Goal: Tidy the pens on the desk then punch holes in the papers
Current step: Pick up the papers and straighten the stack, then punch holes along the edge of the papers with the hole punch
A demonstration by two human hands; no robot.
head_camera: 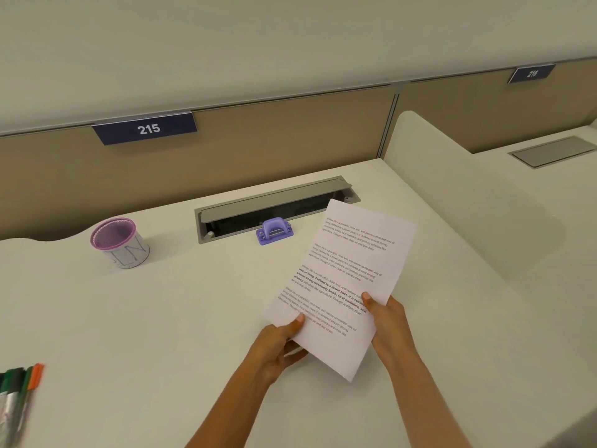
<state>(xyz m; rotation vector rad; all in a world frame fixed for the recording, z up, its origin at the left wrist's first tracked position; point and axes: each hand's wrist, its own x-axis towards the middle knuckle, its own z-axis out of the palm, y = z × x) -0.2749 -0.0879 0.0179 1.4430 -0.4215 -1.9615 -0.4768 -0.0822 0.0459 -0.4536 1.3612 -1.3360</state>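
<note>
Table (pixel 161 318): pale, plain top, filling the lower view; tan partition (pixel 258 150) along its far edge, carrying a dark plate (pixel 145 128) marked 215 at 11 o'clock. Cable tray (pixel 274 205): grey, lid raised, set into the table at 12 o'clock. Papers (pixel 342 286): white printed sheets, held tilted above the table just right of centre, their far corner overlapping the tray's right end. Left hand (pixel 277 347): clamped on the papers' near-left edge, thumb on top, fingers beneath. Right hand (pixel 387 321): clamped on the papers' near-right edge, thumb on the printed face. Cup (pixel 119 242): mesh, purple rim, white wrap with scrawled letters, upright at 10 o'clock, well apart from the papers; no pens seen inside. Punch (pixel 274 232): small, purple, on the table at the tray's near edge, at 12 o'clock, just left of the papers' far end. Pens (pixel 19 389): a bunch at the left frame edge, 8 o'clock, lying on the table with green and orange caps, partly cut off.
</note>
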